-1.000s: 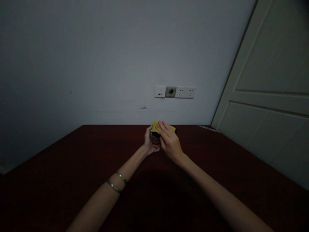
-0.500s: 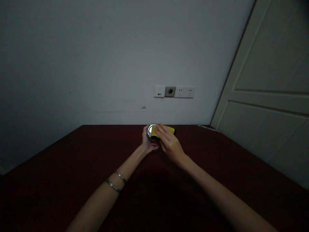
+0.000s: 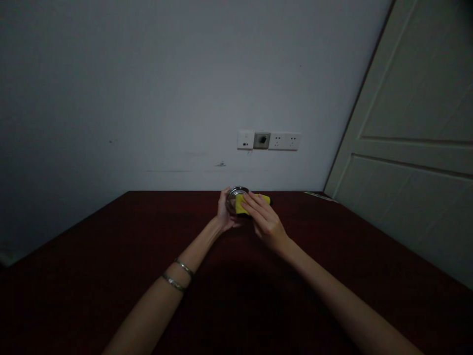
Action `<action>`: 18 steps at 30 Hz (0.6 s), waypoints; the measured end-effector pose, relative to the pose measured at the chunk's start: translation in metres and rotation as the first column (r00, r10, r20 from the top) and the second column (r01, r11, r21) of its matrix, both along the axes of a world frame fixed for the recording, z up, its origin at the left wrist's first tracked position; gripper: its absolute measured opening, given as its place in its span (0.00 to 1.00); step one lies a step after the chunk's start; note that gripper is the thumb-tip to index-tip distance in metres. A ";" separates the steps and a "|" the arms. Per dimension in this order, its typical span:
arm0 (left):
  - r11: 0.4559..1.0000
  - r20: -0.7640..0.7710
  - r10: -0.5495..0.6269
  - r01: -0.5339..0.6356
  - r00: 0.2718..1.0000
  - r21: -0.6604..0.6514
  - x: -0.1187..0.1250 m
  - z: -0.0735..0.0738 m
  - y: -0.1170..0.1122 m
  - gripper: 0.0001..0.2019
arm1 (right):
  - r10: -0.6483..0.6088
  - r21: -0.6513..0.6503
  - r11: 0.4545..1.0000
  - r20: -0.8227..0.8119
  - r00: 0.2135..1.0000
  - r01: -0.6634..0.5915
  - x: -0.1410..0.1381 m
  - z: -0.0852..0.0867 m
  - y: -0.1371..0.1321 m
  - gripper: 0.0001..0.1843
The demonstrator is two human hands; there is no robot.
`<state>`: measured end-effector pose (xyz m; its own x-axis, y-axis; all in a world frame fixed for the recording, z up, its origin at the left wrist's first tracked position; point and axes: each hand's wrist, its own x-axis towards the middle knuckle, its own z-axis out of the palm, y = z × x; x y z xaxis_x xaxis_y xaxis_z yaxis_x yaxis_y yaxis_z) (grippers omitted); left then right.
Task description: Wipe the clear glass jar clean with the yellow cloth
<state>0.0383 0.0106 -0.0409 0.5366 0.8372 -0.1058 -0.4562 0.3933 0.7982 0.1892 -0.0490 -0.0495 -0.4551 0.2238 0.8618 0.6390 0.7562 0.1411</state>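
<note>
My left hand (image 3: 224, 215) is wrapped round a small shiny metal bowl (image 3: 233, 196), held tilted above the far middle of a dark red table (image 3: 111, 256). My right hand (image 3: 265, 223) presses a yellow sponge (image 3: 248, 202) against the bowl's open side, fingers closed over the sponge. A dark underside of the sponge shows at its right end. Two thin bracelets (image 3: 179, 276) sit on my left forearm.
A grey wall rises behind the table with a row of white sockets (image 3: 269, 140). A pale panelled door (image 3: 410, 148) stands at the right. A thin light strip (image 3: 320, 195) lies at the table's far right corner.
The bowl has been turned in my left hand and its rim now shows above the sponge. My right hand with the sponge has shifted slightly right and down across it.
</note>
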 end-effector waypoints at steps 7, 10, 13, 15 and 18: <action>0.977 -0.036 -0.160 0.163 0.986 0.134 -0.004 -0.008 0.008 0.36 | -0.011 -0.123 0.992 -0.154 0.988 -0.008 0.011 -0.004 0.009 0.26; 0.967 -0.057 -0.194 0.201 0.979 0.158 -0.007 -0.010 0.011 0.38 | -0.077 -0.242 0.970 -0.397 0.915 -0.024 0.016 -0.004 0.014 0.20; 0.938 -0.083 -0.248 0.261 0.965 0.230 -0.011 -0.009 0.012 0.41 | -0.187 -0.433 0.883 -0.676 0.713 -0.180 0.021 -0.005 0.021 0.15; 0.927 -0.085 -0.245 0.260 0.966 0.271 -0.013 -0.008 0.013 0.42 | -0.259 -0.500 0.768 -0.814 0.519 -0.400 0.023 -0.007 0.025 0.16; 0.935 -0.104 -0.156 0.181 0.982 0.305 -0.014 -0.005 0.014 0.39 | -0.356 -0.472 0.629 -0.881 0.310 -0.617 0.023 -0.014 0.029 0.18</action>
<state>0.0239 0.0243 -0.0454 0.6731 0.7329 0.0989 -0.3369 0.1849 0.9232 0.2120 -0.0204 -0.0635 0.3434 0.8983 0.2741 -0.1667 0.3455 -0.9235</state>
